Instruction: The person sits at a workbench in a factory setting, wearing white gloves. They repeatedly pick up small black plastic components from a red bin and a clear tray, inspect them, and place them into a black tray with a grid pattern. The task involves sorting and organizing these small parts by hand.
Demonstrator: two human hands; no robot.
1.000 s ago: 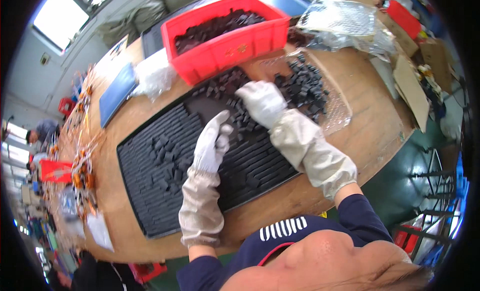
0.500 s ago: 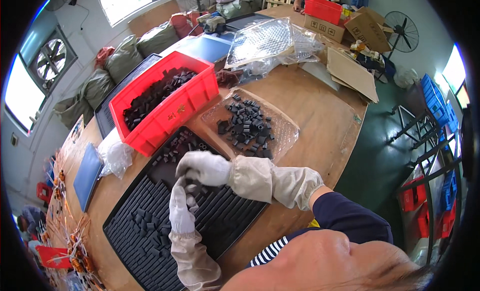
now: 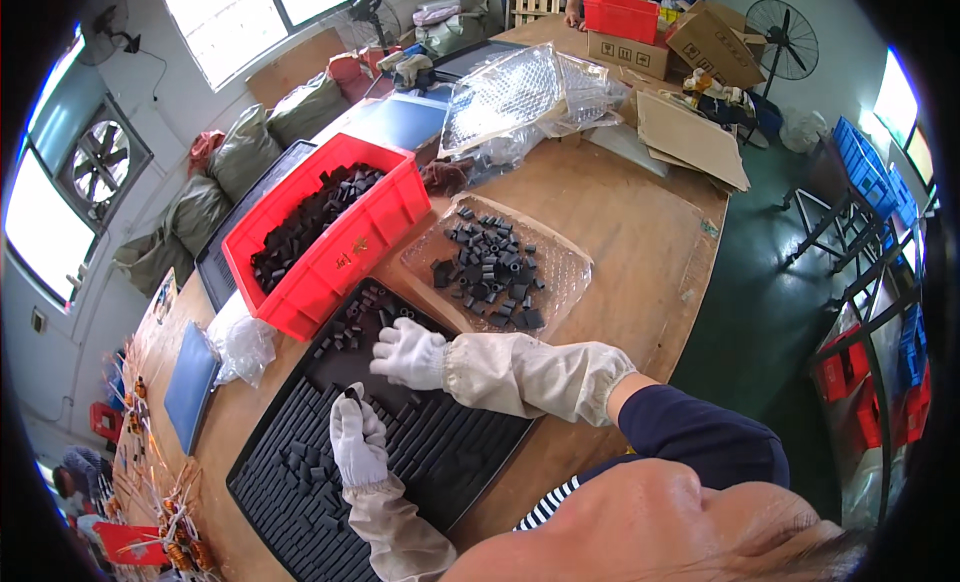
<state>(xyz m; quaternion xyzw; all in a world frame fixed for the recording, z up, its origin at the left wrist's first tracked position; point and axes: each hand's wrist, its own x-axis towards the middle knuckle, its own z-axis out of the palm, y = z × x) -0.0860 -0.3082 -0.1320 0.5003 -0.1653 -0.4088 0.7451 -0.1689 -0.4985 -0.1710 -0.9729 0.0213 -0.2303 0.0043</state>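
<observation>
My left hand, in a white glove, is closed with a small dark piece pinched at its fingertips. It hovers over a black tray filled largely with rows of black cylindrical pieces. A loose heap of similar pieces lies on top of the rows at the tray's left. My right hand, also gloved in white, is over the tray's bare upper part with its fingers apart and nothing visible in them. Just beyond it, short black tubes lie scattered at the tray's far end.
A red bin of black pieces stands behind the tray. To its right, a clear plastic tray holds a pile of black tubes. Farther back are bubble-textured plastic sheets, cardboard and boxes. Wired parts line the left edge.
My hands have come apart; the right has moved away from the left and opened its fingers. The left has lowered slightly, showing the dark piece at its fingertips. The head view has shifted a little.
</observation>
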